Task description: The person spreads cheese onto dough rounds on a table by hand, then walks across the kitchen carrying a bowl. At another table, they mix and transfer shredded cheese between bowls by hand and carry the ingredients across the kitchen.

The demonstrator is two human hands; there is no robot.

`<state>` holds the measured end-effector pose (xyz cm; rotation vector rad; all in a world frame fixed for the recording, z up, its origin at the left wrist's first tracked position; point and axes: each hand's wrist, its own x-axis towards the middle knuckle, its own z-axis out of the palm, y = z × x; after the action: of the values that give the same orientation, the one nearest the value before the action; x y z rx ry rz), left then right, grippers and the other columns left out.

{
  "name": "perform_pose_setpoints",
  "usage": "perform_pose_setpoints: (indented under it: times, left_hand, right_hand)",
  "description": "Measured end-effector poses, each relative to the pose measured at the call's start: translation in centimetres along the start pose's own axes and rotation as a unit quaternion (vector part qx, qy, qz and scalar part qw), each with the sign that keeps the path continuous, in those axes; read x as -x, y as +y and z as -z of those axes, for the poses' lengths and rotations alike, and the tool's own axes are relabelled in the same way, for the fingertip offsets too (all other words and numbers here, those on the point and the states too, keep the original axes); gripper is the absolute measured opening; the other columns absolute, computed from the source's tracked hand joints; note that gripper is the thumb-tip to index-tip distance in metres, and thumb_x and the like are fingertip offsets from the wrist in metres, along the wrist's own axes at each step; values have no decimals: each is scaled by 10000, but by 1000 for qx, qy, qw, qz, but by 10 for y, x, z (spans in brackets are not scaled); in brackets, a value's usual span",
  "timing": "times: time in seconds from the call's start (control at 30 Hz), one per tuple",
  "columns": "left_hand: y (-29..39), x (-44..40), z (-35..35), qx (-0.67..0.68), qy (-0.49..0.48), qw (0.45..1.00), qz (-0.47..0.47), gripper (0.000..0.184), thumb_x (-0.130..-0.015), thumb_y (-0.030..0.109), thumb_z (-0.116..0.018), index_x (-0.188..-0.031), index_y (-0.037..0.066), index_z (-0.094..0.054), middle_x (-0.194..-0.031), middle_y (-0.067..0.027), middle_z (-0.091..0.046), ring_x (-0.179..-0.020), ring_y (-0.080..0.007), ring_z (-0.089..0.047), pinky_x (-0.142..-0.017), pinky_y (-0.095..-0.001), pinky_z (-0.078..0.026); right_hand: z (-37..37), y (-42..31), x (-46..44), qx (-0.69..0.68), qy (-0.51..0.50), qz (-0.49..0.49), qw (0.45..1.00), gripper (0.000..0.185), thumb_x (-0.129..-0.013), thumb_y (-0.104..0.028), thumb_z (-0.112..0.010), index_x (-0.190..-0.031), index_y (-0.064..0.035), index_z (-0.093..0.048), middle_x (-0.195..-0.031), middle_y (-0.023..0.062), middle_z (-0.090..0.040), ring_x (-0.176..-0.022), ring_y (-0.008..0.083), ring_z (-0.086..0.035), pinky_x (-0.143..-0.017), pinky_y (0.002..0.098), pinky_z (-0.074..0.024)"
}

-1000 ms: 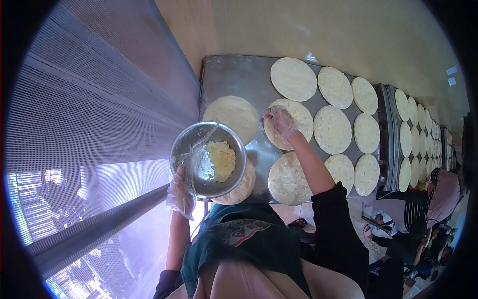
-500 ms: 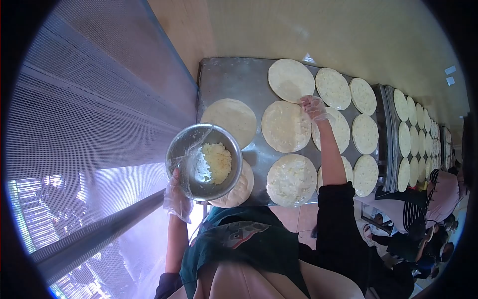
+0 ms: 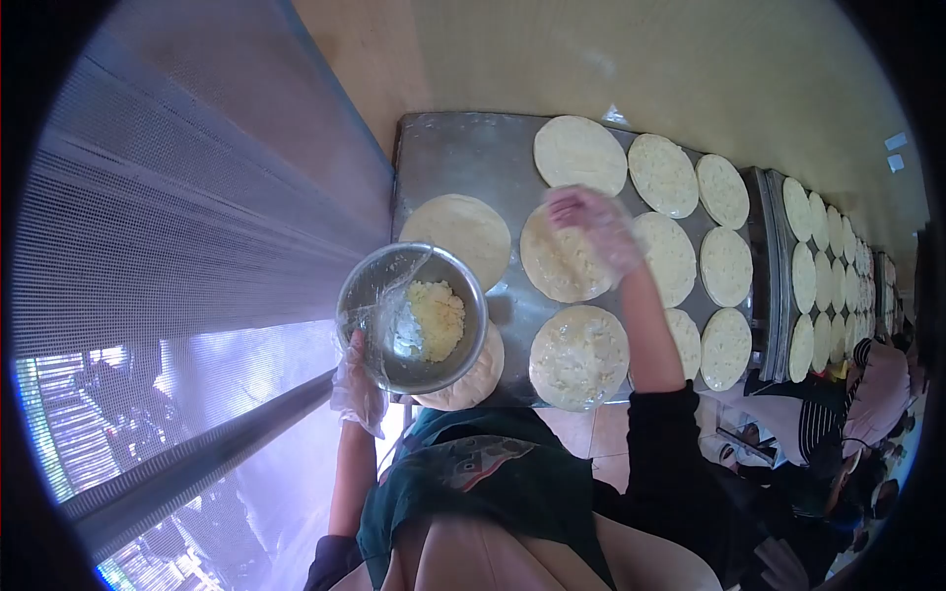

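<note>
We are holding a round steel bowl over the near left part of the metal tray, our left hand in a clear loose glove clamping the bowl's left rim. The bowl is showing a dull grey, smeared inner wall, and a pale yellow, crumbly mixture is sitting heaped toward its right side, looking moist and lumpy. Clear plastic film is clinging in creases across the bowl's left part. We are reaching our right hand, also gloved, over the middle dough round; it is blurring, so we cannot tell whether its fingers are together or apart, or touching the dough. That flat, cream-coloured disc is showing a slightly glossy, uneven top. The near dough round is lying just beside it, looking shiny and dimpled, while the far dough round is looking smoother and more matte. To the left, a pale dough round is lying beyond the bowl, and another dough round is partly hiding beneath it. More speckled dough rounds are lying in rows toward the right.
</note>
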<state>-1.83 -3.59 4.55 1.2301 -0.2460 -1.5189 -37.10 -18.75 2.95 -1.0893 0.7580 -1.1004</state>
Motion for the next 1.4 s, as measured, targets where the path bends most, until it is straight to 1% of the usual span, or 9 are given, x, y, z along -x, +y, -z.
perform_pose_setpoints:
  times: [0.1, 0.2, 0.47, 0.63, 0.83, 1.07, 1.13, 1.27, 1.4]
  left_hand:
    - [3, 1, -10, 6, 3, 1000, 25, 570, -851, 308, -582, -1286, 15, -359, -1228, -131, -464, -1107, -252, -459, -950, -378, -375]
    - [3, 2, -19, 14, -1, 999, 48, 563, -849, 297, -585, -1287, 21, -361, -1228, -125, -468, -1102, -251, -466, -929, -387, -394]
    - [1, -10, 10, 56, -31, 998, -11, 433, -895, 282, -502, -1201, -16, -437, -1130, -129, -551, -1014, -208, -547, -902, -323, -433]
    - [33, 5, 5, 86, -45, 995, 9, 437, -900, 246, -492, -1229, -29, -407, -1164, -139, -527, -1050, -241, -524, -942, -358, -394]
    - [39, 5, -3, 13, -63, 998, -1, 459, -924, 310, -432, -1224, -37, -412, -1170, -145, -524, -1062, -228, -515, -937, -349, -395]
    - [37, -11, -21, -17, -119, 990, 69, 523, -918, 383, -419, -1236, -31, -409, -1162, -152, -532, -1055, -238, -521, -934, -343, -397]
    - [35, -6, -29, -50, -81, 995, -10, 436, -897, 279, -485, -1199, -33, -434, -1086, -162, -567, -944, -227, -599, -751, -309, -545]
    - [31, -30, 2, -377, -188, 870, -256, 746, -827, 576, -450, -1205, -66, -437, -1109, -183, -568, -1015, -270, -558, -898, -326, -410]
    - [47, -22, 2, -409, -150, 860, -267, 758, -755, 578, -546, -1151, -67, -497, -1103, -196, -573, -992, -289, -573, -850, -338, -437]
  right_hand:
    - [-105, -11, 8, 198, -75, -91, 973, 174, -810, -143, -595, -952, -43, -603, -944, 50, -582, -894, 153, -565, -799, 287, -470]
    - [-138, 19, 28, 378, -157, 143, 901, 145, -809, -127, -601, -930, -49, -612, -947, 43, -588, -879, 162, -572, -788, 290, -475]
    - [-93, 26, 78, -144, 286, -63, 945, 281, -849, -164, -604, -1073, -5, -543, -916, 79, -592, -772, 139, -582, -729, 239, -496]
    - [-60, 38, 147, 3, 398, -97, 912, 378, -864, -246, -573, -1136, 8, -504, -956, 79, -568, -856, 121, -551, -758, 248, -463]
    - [-65, 114, 304, 37, 658, -210, 722, 429, -852, -349, -563, -1140, -46, -469, -859, 40, -512, -772, 133, -492, -691, 287, -423]
    - [-87, 157, 312, -353, 695, -178, 601, 568, -858, -510, -457, -1182, -46, -413, -1000, 146, -526, -915, 277, -510, -805, 399, -410]
    - [-94, 148, 306, -369, 682, -134, 617, 609, -861, -542, -415, -1210, -43, -396, -1100, 175, -497, -1018, 303, -483, -857, 410, -394]
    - [-116, 138, 301, -366, 679, -140, 621, 628, -871, -540, -388, -1242, -34, -378, -1118, 173, -489, -1056, 309, -470, -874, 429, -384]
    - [-126, 135, 288, -373, 668, -104, 636, 658, -881, -573, -290, -1256, -40, -377, -1175, 172, -474, -1092, 298, -459, -913, 435, -356]
